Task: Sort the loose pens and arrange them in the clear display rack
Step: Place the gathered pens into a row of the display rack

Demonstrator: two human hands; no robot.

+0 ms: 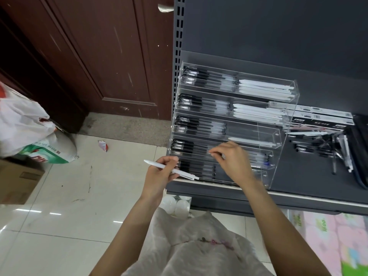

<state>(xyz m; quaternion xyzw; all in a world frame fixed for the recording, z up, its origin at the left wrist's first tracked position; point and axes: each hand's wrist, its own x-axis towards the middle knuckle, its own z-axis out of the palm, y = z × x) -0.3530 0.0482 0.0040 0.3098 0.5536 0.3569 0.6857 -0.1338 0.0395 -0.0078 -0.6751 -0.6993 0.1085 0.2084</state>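
A clear stepped display rack (286, 108) stands on a dark grey shelf. Its tiers hold black-capped clear pens (201, 100) on the left and white pens (264, 87) on the right in the upper tiers. My left hand (159, 176) grips a white pen (171, 169) just left of the rack's lower tiers, tip pointing left. My right hand (233, 158) hovers over the fourth tier, fingertips pinching a thin clear pen (216, 154) that is mostly hidden and blurred. Loose pens (326, 147) lie in a heap on the shelf to the rack's right.
Boxed pens (322, 118) are stacked behind the loose heap, and a black pouch (360, 156) lies at the far right. A brown door (83, 56), white plastic bags (25, 124) and a cardboard box (18, 180) stand at left on the tiled floor.
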